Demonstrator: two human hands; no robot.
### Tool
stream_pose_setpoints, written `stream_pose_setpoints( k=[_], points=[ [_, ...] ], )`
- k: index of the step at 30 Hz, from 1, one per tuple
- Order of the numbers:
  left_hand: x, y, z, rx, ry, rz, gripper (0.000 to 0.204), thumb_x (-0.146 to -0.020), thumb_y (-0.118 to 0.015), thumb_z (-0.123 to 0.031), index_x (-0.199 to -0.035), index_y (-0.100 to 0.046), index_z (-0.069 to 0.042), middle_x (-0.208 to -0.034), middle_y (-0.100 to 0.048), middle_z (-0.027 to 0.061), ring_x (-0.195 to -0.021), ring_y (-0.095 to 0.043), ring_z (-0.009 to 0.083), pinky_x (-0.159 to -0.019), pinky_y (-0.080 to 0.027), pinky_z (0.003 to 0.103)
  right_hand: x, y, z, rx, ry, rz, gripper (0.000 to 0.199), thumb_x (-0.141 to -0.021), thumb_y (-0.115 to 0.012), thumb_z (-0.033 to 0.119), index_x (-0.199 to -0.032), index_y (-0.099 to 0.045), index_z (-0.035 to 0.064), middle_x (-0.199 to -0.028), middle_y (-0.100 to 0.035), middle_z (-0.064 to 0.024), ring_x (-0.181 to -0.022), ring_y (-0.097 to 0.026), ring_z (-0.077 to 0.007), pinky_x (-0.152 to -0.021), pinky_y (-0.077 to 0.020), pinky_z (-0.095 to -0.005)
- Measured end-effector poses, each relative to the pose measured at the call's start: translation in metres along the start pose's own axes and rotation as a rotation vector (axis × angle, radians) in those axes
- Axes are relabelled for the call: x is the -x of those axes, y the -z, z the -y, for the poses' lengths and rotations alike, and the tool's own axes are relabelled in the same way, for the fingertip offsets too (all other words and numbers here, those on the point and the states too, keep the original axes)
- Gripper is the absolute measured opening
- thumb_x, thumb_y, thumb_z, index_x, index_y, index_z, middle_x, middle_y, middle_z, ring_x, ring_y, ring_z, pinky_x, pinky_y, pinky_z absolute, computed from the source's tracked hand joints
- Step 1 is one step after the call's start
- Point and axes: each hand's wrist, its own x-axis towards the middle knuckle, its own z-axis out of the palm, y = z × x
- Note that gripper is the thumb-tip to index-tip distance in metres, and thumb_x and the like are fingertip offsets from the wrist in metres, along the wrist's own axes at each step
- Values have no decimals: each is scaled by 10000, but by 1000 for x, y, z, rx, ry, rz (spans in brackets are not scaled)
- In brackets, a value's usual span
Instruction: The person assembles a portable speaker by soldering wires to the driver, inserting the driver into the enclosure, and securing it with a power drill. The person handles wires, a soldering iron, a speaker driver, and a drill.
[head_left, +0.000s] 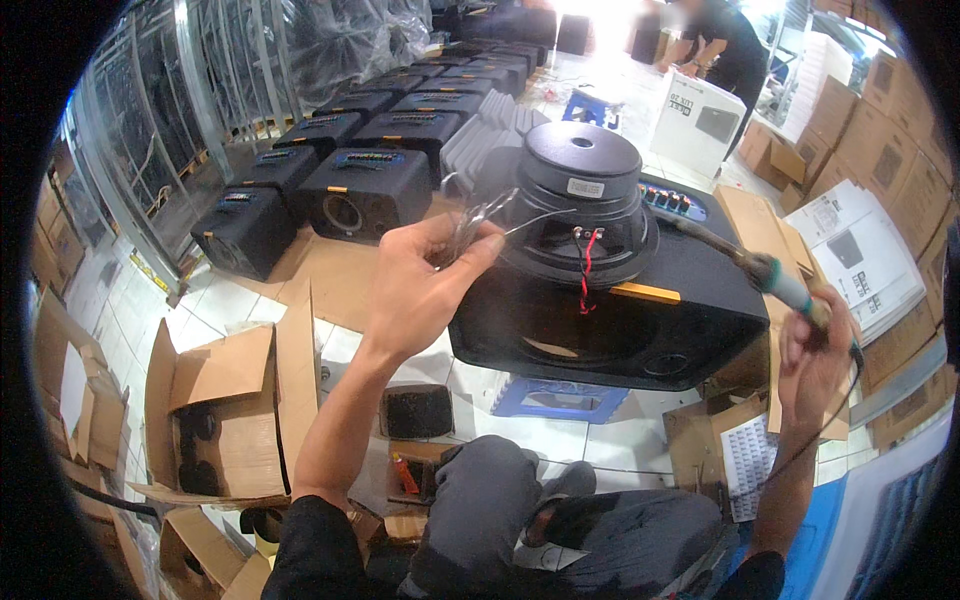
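My left hand [415,285] pinches a loose coil of thin silvery solder wire [478,214], one end of it pointing right toward the speaker's terminals. My right hand [818,350] is closed around the handle of a soldering iron [790,290], its tip directed up and left, apart from the terminals. Between my hands a round black speaker driver [582,160] rests magnet up on a black speaker box [700,300]. A red and black wire pair [588,265] runs from its terminals down toward the box. The box's large front opening [570,340] faces me.
Rows of black speaker boxes [365,190] stand at the far left. An open cardboard box [225,410] lies at my left. Stacked cartons [890,130] line the right side. A person [725,40] in dark clothes stands behind a white printed carton [698,122].
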Motion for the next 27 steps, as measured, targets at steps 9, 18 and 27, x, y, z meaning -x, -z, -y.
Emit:
stream_pose_setpoints(
  k=[9, 18, 27],
  points=[
    [-16, 9, 14, -72, 0, 60, 134, -884, -704, -92, -936, -714, 31, -783, -663, -8, -721, -561, 34, -655, -448, 195, -34, -47, -17, 136, -120, 235, 341, -966, -609, 267, -1041, -656, -62, -657, -578, -67, -468, -494, -92, -412, -374, -220],
    [-18, 6, 20, -50, -10, 49, 208, -875, -700, -146, -917, -712, 57, -731, -683, 60, -671, -553, 60, -594, -450, 254, -43, -52, -27, 149, -133, 293, 335, -969, -604, 256, -1034, -659, -68, -650, -584, -63, -470, -506, -95, -417, -392, -222],
    [-17, 4, 26, -71, -32, 65, 236, -884, -687, -171, -900, -702, 64, -665, -631, 42, -623, -495, 57, -538, -393, 259, -43, -53, -30, 148, -147, 277, 341, -974, -600, 259, -1034, -656, -71, -653, -588, -59, -468, -507, -86, -418, -389, -211]
  ],
)
